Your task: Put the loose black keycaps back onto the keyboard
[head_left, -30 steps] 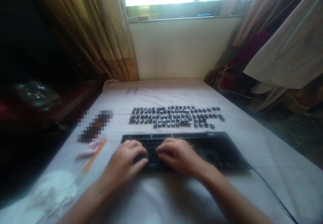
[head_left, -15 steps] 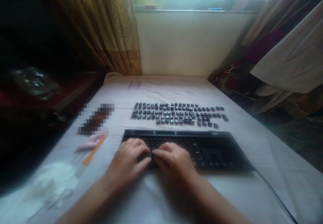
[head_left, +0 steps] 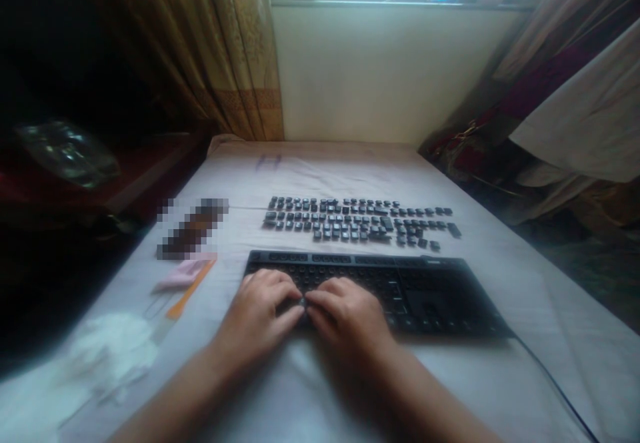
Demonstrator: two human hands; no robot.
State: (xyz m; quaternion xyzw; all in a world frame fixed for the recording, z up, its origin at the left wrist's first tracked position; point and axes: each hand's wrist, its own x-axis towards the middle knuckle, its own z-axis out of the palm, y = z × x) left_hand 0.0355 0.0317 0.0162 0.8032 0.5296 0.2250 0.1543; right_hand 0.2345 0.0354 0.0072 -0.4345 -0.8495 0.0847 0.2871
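A black keyboard [head_left: 435,296] lies flat on the cloth in front of me, most of its keycaps off. Over its near left part, the thumb and forefinger of my left hand [head_left: 257,310] close on a small dark keycap [head_left: 303,302]. From the other side, my right hand [head_left: 353,313] pinches at the same keycap, its fingertips almost meeting the left ones. The fingers partly cover it, so its marking cannot be read. Beyond the keyboard, loose black keycaps [head_left: 340,220] lie in rows, with a few scattered at the right end.
Left of the keyboard are a pink cloth [head_left: 185,271], an orange-handled tool [head_left: 193,288], crumpled white tissue [head_left: 115,350] and a pixelated dark item [head_left: 193,230]. A cable [head_left: 555,386] runs off at right. Curtains [head_left: 250,50] hang by the window.
The view has tipped slightly downward and shifted left. Both hands stay in the same place over the keyboard, fingertips still together at the keycap.
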